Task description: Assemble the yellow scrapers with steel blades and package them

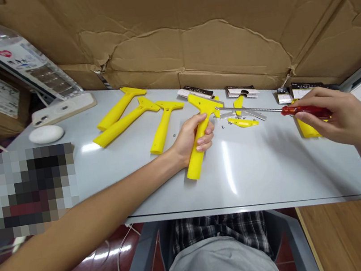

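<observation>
My left hand (197,135) is wrapped round the handle of a yellow scraper (196,165), holding it upright and slightly tilted above the table. In my right hand (336,114) is a screwdriver (287,111) with a red handle and a long metal shaft. Its tip meets the right end of the scraper's head. Behind the scraper lie a yellow cover piece (242,122), metal blades (255,114) and a few small screws (223,127). Under my right hand, more yellow parts (307,129) are partly hidden. Three yellow scraper handles (165,126) rest to the left.
Black-and-white packages (242,92) lie along the back of the grey table (261,173), against a cardboard wall (184,26). At the left are a computer mouse (46,134), a power strip (64,108), a plastic bottle (24,57) and a blurred-out patch.
</observation>
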A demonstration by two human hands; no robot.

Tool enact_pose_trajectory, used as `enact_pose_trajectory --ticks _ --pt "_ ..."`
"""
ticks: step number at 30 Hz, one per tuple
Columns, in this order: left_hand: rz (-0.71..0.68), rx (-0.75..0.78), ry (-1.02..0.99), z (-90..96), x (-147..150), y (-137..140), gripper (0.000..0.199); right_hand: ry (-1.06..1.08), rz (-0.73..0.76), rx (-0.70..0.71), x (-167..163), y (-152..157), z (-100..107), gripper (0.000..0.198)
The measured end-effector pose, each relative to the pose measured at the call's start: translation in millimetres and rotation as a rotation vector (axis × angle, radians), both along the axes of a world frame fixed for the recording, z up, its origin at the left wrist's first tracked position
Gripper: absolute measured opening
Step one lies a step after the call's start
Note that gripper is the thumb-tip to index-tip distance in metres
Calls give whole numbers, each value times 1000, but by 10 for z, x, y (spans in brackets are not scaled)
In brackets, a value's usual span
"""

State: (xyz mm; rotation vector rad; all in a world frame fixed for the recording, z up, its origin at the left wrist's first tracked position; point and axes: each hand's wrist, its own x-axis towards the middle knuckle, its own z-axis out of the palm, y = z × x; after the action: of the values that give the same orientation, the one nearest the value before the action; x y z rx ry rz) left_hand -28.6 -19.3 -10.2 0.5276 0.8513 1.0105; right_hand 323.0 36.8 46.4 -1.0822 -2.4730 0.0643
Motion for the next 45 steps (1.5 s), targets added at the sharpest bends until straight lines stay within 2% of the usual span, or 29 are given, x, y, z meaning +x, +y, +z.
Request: enact_pose_trajectory --ticks 5,14,23,29,32,34,36,38,40,42,43,45 --pt "4 11 -19 -41 -8 11 43 -2 12 35 -22 18 -7 28" --pt "-14 18 -30 -55 -11 8 42 -18 -12 -5 -12 10 24 27" --pt "45 59 -26 -73 24 -19 33 -25 1 -1 21 6 29 24" --pt "97 179 72 -125 70 -52 23 66 -49 112 -112 -202 204 24" --pt "90 186 94 -137 78 -48 23 158 -75 57 -239 -353 315 25" --pt "95 182 90 -146 75 -36 24 113 -159 1 -294 -413 363 31" --pt "110 179 75 -157 67 -24 25 -43 -253 -39 -316 -436 390 46" --pt "123 176 60 -166 60 -17 25 -156 -284 -16 -319 -442 401 49" --pt "122 170 53 -170 57 -16 25 -118 -200 46 -318 -441 398 35" --pt "114 171 50 -169 57 -19 24 12 -61 100 -312 -431 384 21" --pt "111 174 50 -167 58 -20 23 72 -18 94 -305 -421 373 21" --pt "114 180 49 -166 59 -18 22 106 -57 22 -279 -388 342 27"
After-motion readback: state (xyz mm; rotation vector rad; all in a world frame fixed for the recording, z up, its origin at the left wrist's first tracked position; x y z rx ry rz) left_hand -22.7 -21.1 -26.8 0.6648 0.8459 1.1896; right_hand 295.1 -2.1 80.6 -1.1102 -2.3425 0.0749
